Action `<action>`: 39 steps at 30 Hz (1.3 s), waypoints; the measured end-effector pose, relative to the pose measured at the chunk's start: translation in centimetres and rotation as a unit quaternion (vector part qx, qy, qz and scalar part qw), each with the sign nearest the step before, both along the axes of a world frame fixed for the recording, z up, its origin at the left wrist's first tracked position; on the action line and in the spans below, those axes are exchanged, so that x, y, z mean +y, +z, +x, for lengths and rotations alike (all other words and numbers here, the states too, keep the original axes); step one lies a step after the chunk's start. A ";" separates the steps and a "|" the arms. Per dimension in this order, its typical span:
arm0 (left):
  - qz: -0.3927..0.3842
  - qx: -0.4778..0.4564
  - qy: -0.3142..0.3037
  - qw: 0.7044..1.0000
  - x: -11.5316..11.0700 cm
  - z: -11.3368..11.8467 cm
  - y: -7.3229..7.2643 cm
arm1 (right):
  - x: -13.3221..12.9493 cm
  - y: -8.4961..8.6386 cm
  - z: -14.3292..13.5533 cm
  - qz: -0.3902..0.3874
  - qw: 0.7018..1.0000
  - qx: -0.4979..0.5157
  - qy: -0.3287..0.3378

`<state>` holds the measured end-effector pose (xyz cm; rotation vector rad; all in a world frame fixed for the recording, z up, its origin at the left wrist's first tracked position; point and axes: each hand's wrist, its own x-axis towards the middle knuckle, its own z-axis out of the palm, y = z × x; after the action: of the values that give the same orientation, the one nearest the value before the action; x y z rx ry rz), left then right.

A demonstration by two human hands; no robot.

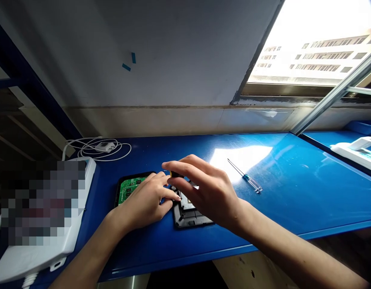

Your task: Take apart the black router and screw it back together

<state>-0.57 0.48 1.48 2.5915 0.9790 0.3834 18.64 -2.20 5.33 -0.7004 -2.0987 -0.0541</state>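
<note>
On the blue workbench, a black plastic casing (189,221) lies with its inner side up and a light-coloured part (187,204) inside it. My right hand (209,188) is above the casing, with thumb and fingers closed round a short black-and-yellow handle (177,174) that looks like a screwdriver's. Its shaft and tip cannot be made out clearly. My left hand (152,196) rests at the casing's left side, a fingertip touching it and the other fingers partly hidden. Partly behind that hand is a green circuit board (128,189) in a second black shell.
A screwdriver with a clear blue handle (252,184) lies to the right on the workbench (299,192). At left stands a white device (83,192), its face pixelated. A coiled white cable (120,156) with a power adapter (105,147) lies behind it. Another white device (358,154) sits far right.
</note>
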 end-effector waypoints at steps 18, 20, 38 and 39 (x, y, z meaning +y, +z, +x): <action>-0.012 -0.014 -0.006 1.000 0.0 -0.3 0.0 | 3.7 -2.2 5.8 -0.192 0.936 0.225 -0.192; -0.012 -0.017 -0.007 1.000 -0.1 -0.3 0.0 | 5.2 -2.3 7.4 -0.228 0.921 0.140 -0.284; -0.014 -0.003 0.009 1.000 -0.7 0.3 0.0 | 5.6 -7.4 9.7 -0.243 0.864 -0.107 -0.427; -0.012 -0.002 0.010 1.000 -0.8 0.4 0.0 | 5.6 -7.4 9.6 -0.234 0.868 -0.105 -0.424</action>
<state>-0.19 -0.28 1.52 2.5605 1.0027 0.3783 28.27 3.36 -2.10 -1.9540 -1.8455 -0.1100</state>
